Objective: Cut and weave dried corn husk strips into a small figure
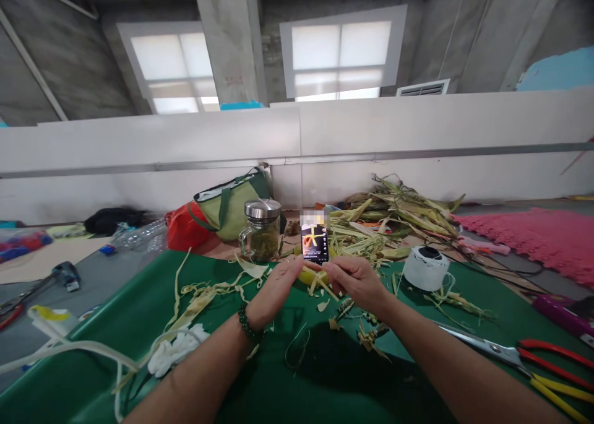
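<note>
My left hand (277, 285) and my right hand (356, 280) meet over a green cloth (116, 325), both pinched on a folded strip of yellow-green husk (312, 277) held between them. A dark bead bracelet (249, 327) circles my left wrist. Loose husk strips (208, 294) and small cut scraps (366, 337) lie on the cloth around the hands. A phone (314, 243) stands upright just beyond the hands, its screen lit.
A glass jar with a metal lid (260, 229) stands left of the phone. A pile of husks (399, 216), a white twine roll (426, 267), red-handled scissors (510, 353), a green bag (229, 207), a pink mat (533, 235) and a white partition wall (297, 151) surround the work area.
</note>
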A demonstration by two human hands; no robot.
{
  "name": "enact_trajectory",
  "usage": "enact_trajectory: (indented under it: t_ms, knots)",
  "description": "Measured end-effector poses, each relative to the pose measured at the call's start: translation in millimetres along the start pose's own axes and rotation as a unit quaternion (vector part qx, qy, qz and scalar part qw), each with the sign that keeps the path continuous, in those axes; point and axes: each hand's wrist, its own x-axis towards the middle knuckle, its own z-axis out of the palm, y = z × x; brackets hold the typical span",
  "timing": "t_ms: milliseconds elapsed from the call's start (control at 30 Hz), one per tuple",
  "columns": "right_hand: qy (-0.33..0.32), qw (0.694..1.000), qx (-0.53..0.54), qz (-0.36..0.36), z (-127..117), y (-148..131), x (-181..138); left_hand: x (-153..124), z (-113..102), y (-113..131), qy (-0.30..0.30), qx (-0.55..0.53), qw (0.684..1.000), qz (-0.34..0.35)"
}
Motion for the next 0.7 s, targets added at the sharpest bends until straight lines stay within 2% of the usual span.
enact_trajectory:
  t_ms: [67,200,300,367,533,700]
  knots:
    - [-0.003,1.0,-0.011,-0.005,0,2,-1,1,0,0,0.01,0.004,1.0,0.008]
    - [-0.029,0.999,-0.04,0.013,0,5,-2,1,5,-4,-0.04,0.013,0.999,0.0]
    - [-0.03,0.989,-0.144,0.02,-6,2,-1,0,9,-11,-0.038,0.067,0.997,-0.001]
    - [-0.037,0.978,-0.203,0.002,-10,-2,0,-1,10,-16,-0.045,0.134,0.99,0.023]
    - [-0.119,0.944,-0.277,-0.138,-9,-7,-3,-3,16,-22,-0.104,0.229,0.965,0.071]
    - [-0.101,0.879,-0.357,-0.3,-1,-10,-9,-6,21,-30,-0.093,0.268,0.955,0.086]
